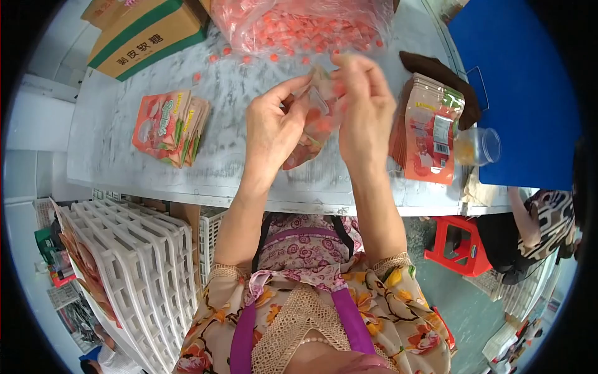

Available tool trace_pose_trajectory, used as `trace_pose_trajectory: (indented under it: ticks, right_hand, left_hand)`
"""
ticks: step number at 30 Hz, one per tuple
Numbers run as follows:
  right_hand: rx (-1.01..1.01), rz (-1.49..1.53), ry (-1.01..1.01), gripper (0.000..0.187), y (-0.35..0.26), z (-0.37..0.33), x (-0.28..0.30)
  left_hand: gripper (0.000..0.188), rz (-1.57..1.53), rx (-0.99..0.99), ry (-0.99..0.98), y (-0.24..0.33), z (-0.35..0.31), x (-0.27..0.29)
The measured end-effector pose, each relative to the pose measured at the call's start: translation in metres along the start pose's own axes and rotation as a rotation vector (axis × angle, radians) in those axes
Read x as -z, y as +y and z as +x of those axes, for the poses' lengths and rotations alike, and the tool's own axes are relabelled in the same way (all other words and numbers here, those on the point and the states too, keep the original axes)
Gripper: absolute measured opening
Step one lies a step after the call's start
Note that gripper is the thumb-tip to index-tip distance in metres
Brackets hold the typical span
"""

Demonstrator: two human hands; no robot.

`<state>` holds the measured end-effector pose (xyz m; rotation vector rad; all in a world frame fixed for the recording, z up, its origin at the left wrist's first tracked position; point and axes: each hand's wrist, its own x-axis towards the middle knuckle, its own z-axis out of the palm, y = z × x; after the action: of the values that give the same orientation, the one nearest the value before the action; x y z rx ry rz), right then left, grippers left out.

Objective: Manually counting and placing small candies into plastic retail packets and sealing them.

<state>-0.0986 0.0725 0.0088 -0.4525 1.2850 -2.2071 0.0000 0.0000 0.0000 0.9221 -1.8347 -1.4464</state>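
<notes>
My left hand [274,128] is closed on the upper edge of a stand-up pouch [305,151] with a clear window and red-and-green print. The pouch hangs tilted between my hands, over the front of the table. At its mouth is my right hand [367,103], fingers curled inward and blurred by motion. Small red candies [339,88] show as smears along its inner side, next to the pouch. How many it holds is hidden. Beyond my hands lies a large clear plastic bag [233,22] full of the same red pieces.
A stack of pouches [163,128] lies on the left of the table, another pouch stack [430,134] on the right. Beside that are a brown cloth [430,64], a clear jar [483,147] and a blue board [523,93]. A cardboard box [146,47] stands back left; white crates [140,268] below.
</notes>
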Motion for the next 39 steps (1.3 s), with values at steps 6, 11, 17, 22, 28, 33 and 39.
trace_pose_trajectory:
  ticks: [6,11,17,22,28,33,39]
  right_hand:
    - [0.22,-0.354,-0.141,0.026,0.002,-0.01,-0.006]
    - [0.513,-0.602,-0.084,0.03,0.021,-0.032,0.022]
    - [0.538,-0.736,-0.225,0.042,0.051,-0.052,0.028]
    - [0.558,-0.792,-0.178,0.012,0.038,-0.029,0.047]
    - [0.486,-0.5,-0.082,0.006,0.053,-0.013,0.04]
    - [0.591,-0.869,-0.24,0.005,0.027,-0.012,0.03]
    - [0.459,-0.725,-0.32,0.009,0.038,-0.022,0.006]
  left_hand:
    - [0.027,-0.052,-0.002,0.004,-0.002,0.002,0.006]
    - [0.036,-0.24,0.004,0.077,-0.003,0.002,0.023]
    - [0.04,-0.423,0.029,0.045,-0.011,-0.01,0.024]
    - [0.035,-0.246,-0.229,0.262,-0.064,0.013,0.051]
    - [0.011,-0.583,-0.18,0.089,-0.106,0.018,0.021]
    - [0.009,-0.665,-0.064,0.232,-0.109,0.011,0.038]
    - [0.011,-0.648,-0.2,0.262,-0.085,0.001,0.022]
